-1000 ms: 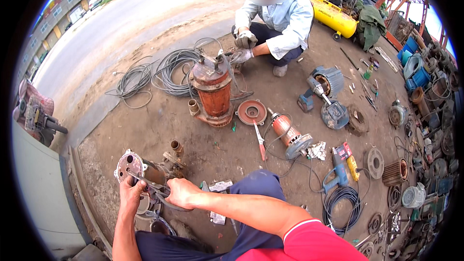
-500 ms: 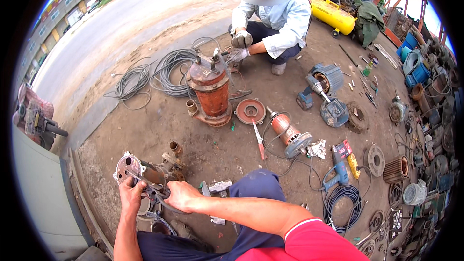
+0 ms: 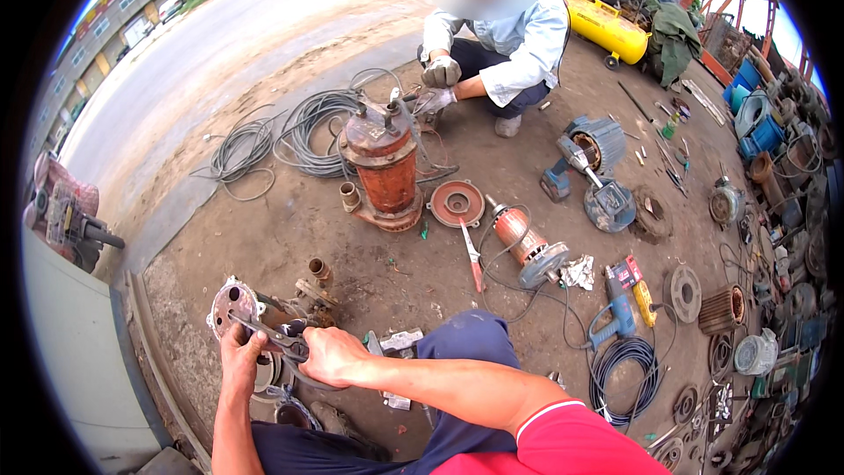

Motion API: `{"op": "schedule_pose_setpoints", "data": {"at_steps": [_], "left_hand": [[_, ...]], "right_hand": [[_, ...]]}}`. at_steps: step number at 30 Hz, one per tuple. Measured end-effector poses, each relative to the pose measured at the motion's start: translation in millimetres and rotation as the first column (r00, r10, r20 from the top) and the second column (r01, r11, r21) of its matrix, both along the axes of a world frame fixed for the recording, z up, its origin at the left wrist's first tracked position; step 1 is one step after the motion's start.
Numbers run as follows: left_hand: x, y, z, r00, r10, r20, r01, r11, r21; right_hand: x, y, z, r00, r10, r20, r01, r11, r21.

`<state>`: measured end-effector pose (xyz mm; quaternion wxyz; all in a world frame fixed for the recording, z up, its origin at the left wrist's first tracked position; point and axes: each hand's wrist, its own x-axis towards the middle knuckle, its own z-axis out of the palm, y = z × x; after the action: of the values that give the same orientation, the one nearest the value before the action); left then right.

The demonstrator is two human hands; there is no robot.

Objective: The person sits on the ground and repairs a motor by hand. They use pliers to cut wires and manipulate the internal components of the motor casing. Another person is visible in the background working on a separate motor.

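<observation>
My right hand [image 3: 332, 357] is closed around what look like dark pliers [image 3: 288, 341], their metal end pointing left toward my other hand. My left hand [image 3: 239, 359] is closed, thumb and fingers pinched together by the tool's tip; what sits between them is too small to make out. A dark cable [image 3: 309, 378] loops beneath my right wrist. Just beyond both hands, a pump body [image 3: 225, 299] lies on its side, its round pale end face with holes turned toward me. A brass-coloured pipe stub [image 3: 320, 269] rises from its far end.
A co-worker [image 3: 505, 53] in a pale jacket and gloves squats behind an upright orange pump [image 3: 389, 167]. Grey cable coils [image 3: 309, 127] lie beside it. Nearby are a red flange [image 3: 456, 203], a rotor [image 3: 519, 236], a heat gun [image 3: 619, 321] and a blue cable coil [image 3: 622, 374].
The pliers have turned, so more of their metal body shows between my hands. Both hands stay almost in place beside the pump body's end. The co-worker has barely moved.
</observation>
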<state>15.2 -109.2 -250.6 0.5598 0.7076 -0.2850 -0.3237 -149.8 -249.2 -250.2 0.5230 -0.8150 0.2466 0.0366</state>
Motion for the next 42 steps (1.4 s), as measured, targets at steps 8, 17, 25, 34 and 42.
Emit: {"op": "schedule_pose_setpoints", "data": {"at_steps": [8, 17, 25, 34, 42], "left_hand": [[1.1, -12.7, -12.5, 0.969, 0.153, 0.195, -0.196, 0.955, 0.222], [0.0, 0.4, -1.0, 0.984, 0.067, 0.165, -0.095, 0.981, 0.171], [-3.4, -6.0, -0.1, 0.996, 0.04, 0.085, -0.051, 0.991, 0.125], [9.3, -3.2, -5.4, 0.999, 0.032, 0.037, -0.035, 0.995, 0.091], [0.9, 12.0, -7.1, 0.947, -0.08, 0.31, 0.01, 0.975, 0.221]], "right_hand": [[8.9, 1.2, -3.3, 0.987, -0.136, -0.088, 0.141, 0.989, 0.049], [11.8, 7.9, -16.1, 0.959, -0.284, -0.01, 0.26, 0.863, 0.434], [5.5, 2.7, -15.9, 0.902, -0.427, 0.066, 0.262, 0.662, 0.702], [4.4, 6.9, -5.5, 0.855, -0.504, 0.119, 0.334, 0.713, 0.616], [0.5, 16.0, -16.8, 0.829, -0.488, 0.273, 0.282, 0.787, 0.548]]}}
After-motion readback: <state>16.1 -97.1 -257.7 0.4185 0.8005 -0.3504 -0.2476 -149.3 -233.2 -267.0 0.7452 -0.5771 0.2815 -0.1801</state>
